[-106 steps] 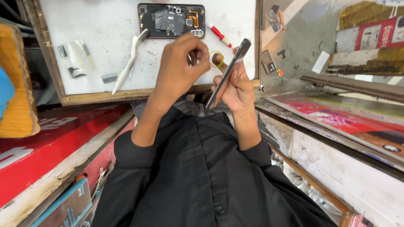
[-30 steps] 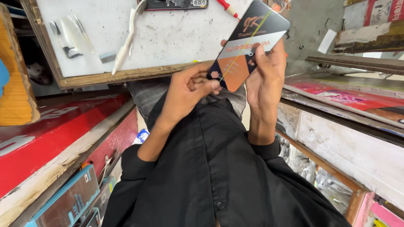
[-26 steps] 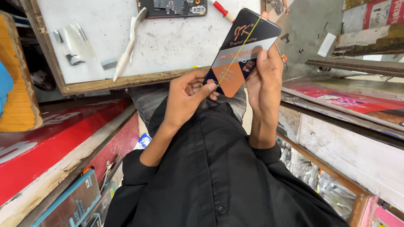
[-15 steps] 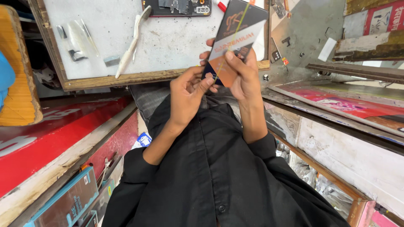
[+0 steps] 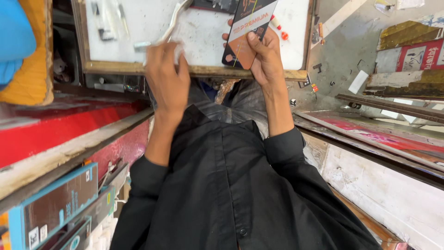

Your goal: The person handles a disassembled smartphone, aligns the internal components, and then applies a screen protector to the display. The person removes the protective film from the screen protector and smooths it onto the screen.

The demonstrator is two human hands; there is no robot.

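Observation:
My right hand (image 5: 264, 58) grips a flat black-and-orange packet (image 5: 247, 28) with a white band and holds it upright over the white work board (image 5: 208, 37). My left hand (image 5: 166, 76) is blurred and reaches onto the board's wooden front edge. Its fingertips lie beside a long white plastic tool (image 5: 173, 18) and a small metal piece (image 5: 141, 45). I cannot tell whether the fingers hold anything. Both black sleeves run down to my black shirt (image 5: 222, 185).
A dismantled phone (image 5: 217, 3) lies at the board's far edge, a red-handled screwdriver (image 5: 277, 23) by the packet, and metal tools (image 5: 108, 18) at the board's left. Boxed goods (image 5: 55, 203) sit lower left under a red shelf (image 5: 60, 134). Printed boards (image 5: 393, 134) lean on the right.
My left hand has let go of the packet and moved left onto the board. My right hand alone now holds the packet, raised higher.

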